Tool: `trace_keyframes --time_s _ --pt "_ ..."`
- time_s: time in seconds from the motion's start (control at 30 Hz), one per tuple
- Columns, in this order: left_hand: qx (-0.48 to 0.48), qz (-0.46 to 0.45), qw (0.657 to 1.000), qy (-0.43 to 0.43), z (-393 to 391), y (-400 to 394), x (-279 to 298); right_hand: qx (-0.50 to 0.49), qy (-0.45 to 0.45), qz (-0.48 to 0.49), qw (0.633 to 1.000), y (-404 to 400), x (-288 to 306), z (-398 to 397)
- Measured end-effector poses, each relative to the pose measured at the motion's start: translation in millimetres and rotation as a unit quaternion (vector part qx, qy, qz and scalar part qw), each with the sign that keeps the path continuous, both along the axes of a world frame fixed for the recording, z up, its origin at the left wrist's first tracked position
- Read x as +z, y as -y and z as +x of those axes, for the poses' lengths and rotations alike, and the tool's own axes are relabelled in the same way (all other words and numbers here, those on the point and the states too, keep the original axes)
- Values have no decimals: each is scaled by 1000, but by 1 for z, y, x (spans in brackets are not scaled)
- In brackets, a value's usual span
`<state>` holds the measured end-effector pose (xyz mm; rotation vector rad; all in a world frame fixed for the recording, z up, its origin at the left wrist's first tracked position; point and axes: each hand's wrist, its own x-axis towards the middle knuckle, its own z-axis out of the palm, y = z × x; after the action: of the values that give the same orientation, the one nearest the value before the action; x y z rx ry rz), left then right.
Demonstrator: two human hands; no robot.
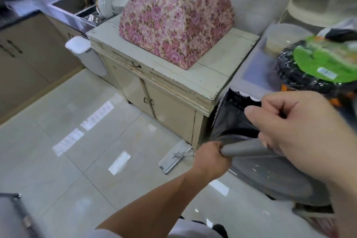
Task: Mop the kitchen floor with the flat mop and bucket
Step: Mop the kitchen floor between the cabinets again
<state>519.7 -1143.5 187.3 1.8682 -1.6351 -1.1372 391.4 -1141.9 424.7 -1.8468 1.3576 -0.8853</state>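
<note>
The flat mop head [174, 157] lies white on the glossy tiled floor [87, 160], right at the foot of the cream cabinet [173, 110]. Its grey handle [245, 149] runs back toward me. My left hand [211, 157] grips the handle lower down, fingers wrapped round it. My right hand [295, 125] holds the upper end of the handle, close to the camera, fingers curled. No bucket shows in the head view.
A pink floral cover [176, 19] sits on the cream cabinet. A white bin [86, 54] hangs at its left. Sink and dishes [108, 6] stand behind. At the right is a covered appliance [257, 75] with bags on it, and a dark bin [237, 121] below.
</note>
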Motion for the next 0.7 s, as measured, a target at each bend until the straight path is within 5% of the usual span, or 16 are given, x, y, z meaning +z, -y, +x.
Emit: trace_keyframes --time_s 0.4,0.7 --pt "18 -74 993 86 43 0 1 76 224 0 972 11 -26 20" --pt "94 -121 981 121 233 23 -43 133 173 18 976 49 -65 193"
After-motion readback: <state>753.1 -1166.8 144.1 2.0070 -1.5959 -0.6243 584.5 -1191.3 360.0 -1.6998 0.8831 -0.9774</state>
